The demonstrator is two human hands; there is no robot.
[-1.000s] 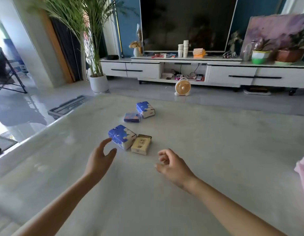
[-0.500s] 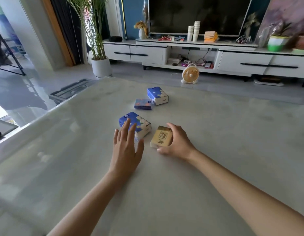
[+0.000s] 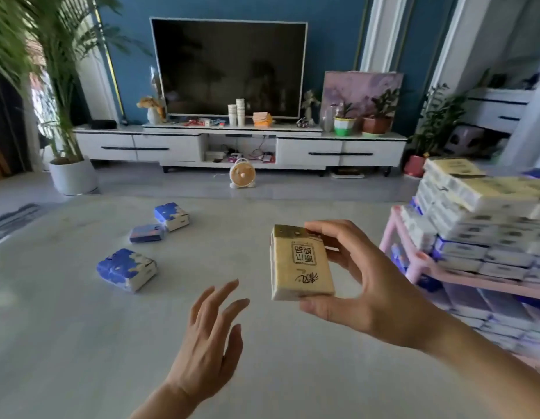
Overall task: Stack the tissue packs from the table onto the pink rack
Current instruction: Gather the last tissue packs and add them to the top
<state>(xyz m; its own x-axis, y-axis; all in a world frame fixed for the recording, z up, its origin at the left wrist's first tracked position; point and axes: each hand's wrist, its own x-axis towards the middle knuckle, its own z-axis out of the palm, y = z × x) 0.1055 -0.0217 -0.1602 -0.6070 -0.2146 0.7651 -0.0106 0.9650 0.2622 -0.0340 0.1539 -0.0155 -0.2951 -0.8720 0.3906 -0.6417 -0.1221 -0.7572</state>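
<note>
- Three blue-and-white tissue packs lie on the table [image 3: 81, 343], not yet moved: the nearest pack [image 3: 126, 269], a smaller flat pack [image 3: 146, 233] farther out, and a far pack [image 3: 171, 216] touching or just beside the flat one; cannot tell which.
- One beige tissue pack [image 3: 302, 263] is off the table, held in the air betw. the blue packs and the pink rack [image 3: 474, 281], clear of both.
- Rack, at R edge of view, already carries many stacked packs [image 3: 480, 213] in several layers, top and lower shelf. Stack is blurred, so no count possible.
- Est. progress: well past halfway. Left to do: place the beige pack, then 3 more from the table.
- R hand [image 3: 374, 294]: grasping the beige pack, thumb at its near end, fingers across the far end. Grip looks secure.
- L hand [image 3: 208, 340]: released, fingers spread and relaxed, holding nothing. It is low over the table near the beige pack, apart from it. Contact w/ surface cannot be told.
- Beige pack condition: rectangular soft-wrap brick, tan wrapper, darker band at the far end, framed printed characters on the top face, pale side. Top face is tilted toward the camera, long axis pointing away. No tears or crushing seen.
- Blue packs: blue wrapper w/ white cloud-like print, white ends. Nearest one sits skewed.
</note>
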